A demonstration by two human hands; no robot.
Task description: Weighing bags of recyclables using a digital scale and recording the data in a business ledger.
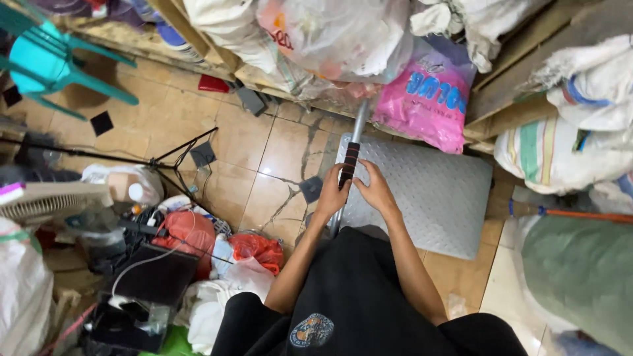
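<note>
Both hands hold the pole (350, 160). The left hand (331, 196) and right hand (376, 191) wrap its black grip. A grey mat (428, 191) lies under it.

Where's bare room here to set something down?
Free: the grey platform's top, right of the right hand, below the pink bag; tiled floor between the teal chair and platform. Crowded: the bags and cables at lower left, sacks along the right.
</note>
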